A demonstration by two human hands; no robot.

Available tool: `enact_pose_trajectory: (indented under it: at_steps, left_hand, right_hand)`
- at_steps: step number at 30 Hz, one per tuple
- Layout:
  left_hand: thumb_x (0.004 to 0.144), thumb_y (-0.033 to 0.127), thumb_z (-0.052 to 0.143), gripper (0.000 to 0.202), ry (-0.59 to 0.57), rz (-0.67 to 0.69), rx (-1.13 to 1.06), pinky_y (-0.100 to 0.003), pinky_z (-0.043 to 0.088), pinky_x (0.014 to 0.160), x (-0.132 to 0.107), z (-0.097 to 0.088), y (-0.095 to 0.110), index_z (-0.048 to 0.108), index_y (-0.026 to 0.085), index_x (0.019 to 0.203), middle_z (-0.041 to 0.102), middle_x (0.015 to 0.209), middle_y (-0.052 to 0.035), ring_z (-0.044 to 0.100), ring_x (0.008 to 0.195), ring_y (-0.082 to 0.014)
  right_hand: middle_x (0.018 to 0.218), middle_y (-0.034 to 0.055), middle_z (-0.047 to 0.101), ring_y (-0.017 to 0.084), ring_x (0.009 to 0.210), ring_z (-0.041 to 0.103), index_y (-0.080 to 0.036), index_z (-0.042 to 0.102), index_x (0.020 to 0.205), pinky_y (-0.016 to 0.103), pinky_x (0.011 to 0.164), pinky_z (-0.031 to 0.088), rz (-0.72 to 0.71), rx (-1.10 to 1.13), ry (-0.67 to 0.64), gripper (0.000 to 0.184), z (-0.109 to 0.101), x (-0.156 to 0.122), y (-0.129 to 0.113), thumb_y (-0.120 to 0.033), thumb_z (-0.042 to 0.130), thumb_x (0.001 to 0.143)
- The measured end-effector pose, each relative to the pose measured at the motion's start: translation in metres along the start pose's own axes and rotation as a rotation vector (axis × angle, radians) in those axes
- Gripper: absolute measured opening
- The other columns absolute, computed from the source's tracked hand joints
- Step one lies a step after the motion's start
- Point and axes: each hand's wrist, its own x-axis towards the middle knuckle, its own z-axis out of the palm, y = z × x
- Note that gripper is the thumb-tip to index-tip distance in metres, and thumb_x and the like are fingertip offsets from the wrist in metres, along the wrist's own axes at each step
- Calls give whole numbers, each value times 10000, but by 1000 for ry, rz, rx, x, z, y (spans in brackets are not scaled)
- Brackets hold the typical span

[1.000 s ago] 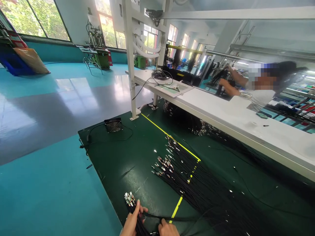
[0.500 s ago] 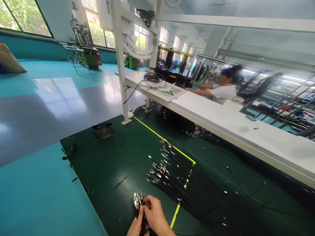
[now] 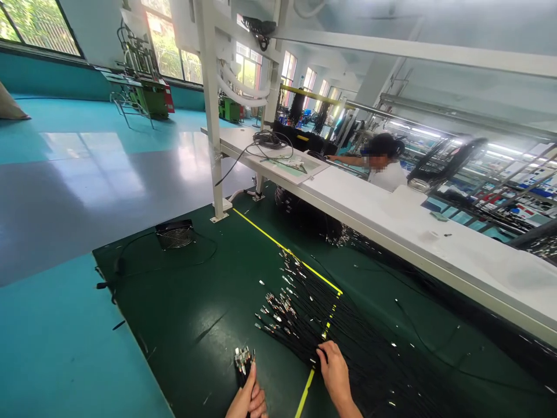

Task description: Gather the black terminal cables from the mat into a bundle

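My left hand (image 3: pixel 249 397) is closed around a small bundle of black cables (image 3: pixel 242 378), whose silvery metal connector ends stick up past the thumb. To its right, my right hand (image 3: pixel 334 371) reaches to the near edge of a wide spread of black cables (image 3: pixel 348 337). Its thumb and fingertips are pinched on cable there, though how many strands they grip is hard to make out. The spread cables' connector ends (image 3: pixel 281 310) fan out toward the left on the dark green surface (image 3: pixel 191 307).
Yellow tape lines (image 3: pixel 287 249) mark the green surface. A black fan-like device (image 3: pixel 174 235) with a cord lies at its far left. A white workbench (image 3: pixel 365 194) with an upright post (image 3: pixel 210 116) runs along the right. Behind it sits a person (image 3: pixel 387 171) in a white top.
My right hand has left the bundle at my left hand and moved right to the spread cables. My left hand keeps the bundle. The person behind the bench has leaned lower and leftward.
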Motion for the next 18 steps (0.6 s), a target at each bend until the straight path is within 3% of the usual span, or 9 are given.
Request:
enact_pose_trajectory:
  at_steps: [4,9,13,16,18]
  left_hand:
    - [526,729,494,599,-52,-38,-61,-193,183,375,-5,-3,5,225,200,442,145,335,110,118,320,-37]
    - [573,708,480,570,13,25,-60,-197,242,393,-19,0,9,237,204,464,153,339,113,146,320,-38]
    - [591,665,520,557,63,87,-44,-197,261,396,-29,8,10,225,207,476,150,362,121,143,331,-25]
    - [579,678,518,517,127,103,-37,-184,238,383,-31,15,11,389,181,527,178,367,121,153,331,-18]
    - [561,680,533,545,160,120,-16,-173,219,373,-30,19,12,512,158,718,264,398,115,165,337,-11]
  right_hand:
    - [916,59,614,194,917,549,-209,558,882,346,846,428,91,35,40,274,7,-13,0,-366,342,820]
    - [886,49,584,199,895,537,-230,546,810,349,818,425,83,17,-34,196,-5,-21,7,-334,380,798]
    - [879,66,609,195,855,566,-223,533,839,338,796,420,97,100,-65,260,-11,-30,15,-366,317,814]
    - [701,39,638,175,662,593,-211,516,872,299,676,442,184,275,-115,324,-1,-50,14,-452,315,794]
    - [544,0,597,159,537,566,-217,537,788,277,586,438,245,390,-172,331,10,-69,7,-507,382,746]
